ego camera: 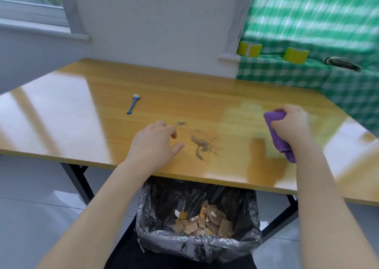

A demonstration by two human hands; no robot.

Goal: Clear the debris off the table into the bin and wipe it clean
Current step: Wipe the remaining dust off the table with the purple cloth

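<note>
A grey-brown smear of dirt (200, 144) lies on the yellow wooden table (82, 109) near its front edge. My left hand (155, 143) rests on the tabletop just left of the smear, fingers loosely bent and holding nothing. My right hand (291, 125) grips a bunched purple cloth (276, 133) above the table, to the right of the smear. Below the table's front edge stands a bin (196, 246) lined with a black bag, with brown and yellow scraps (203, 221) lying inside it.
A small blue brush (132, 104) lies on the table, back left of my left hand. Two yellow tape rolls (249, 48) and a dark bundle (341, 63) sit on a green checked cloth at the back right. Black table legs flank the bin.
</note>
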